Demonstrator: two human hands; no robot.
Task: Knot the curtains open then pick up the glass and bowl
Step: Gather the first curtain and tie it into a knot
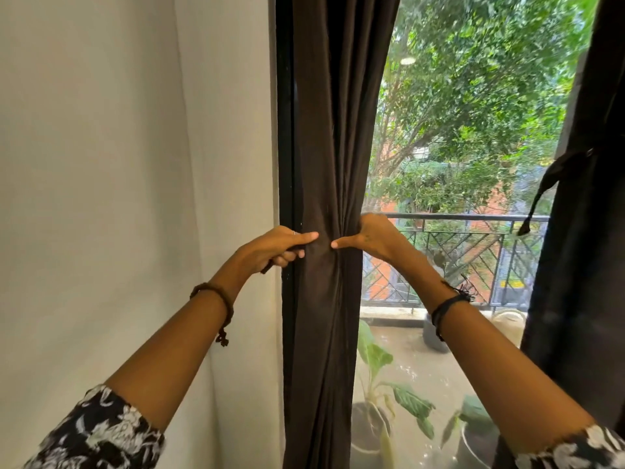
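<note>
A dark brown curtain (324, 130) hangs gathered into a narrow bunch at the left side of the window. My left hand (277, 248) grips a dark tie strap at the curtain's left edge, thumb stretched across the fabric. My right hand (368, 236) wraps round the bunch from the right, its thumb pointing left toward the other thumb. A second dark curtain (581, 231) at the right edge is held by a knotted tie (554, 174). No glass or bowl is in view.
A white wall (118, 198) fills the left. Through the window pane I see a balcony railing (466, 218), potted plants (378, 394) on the balcony floor, and trees beyond.
</note>
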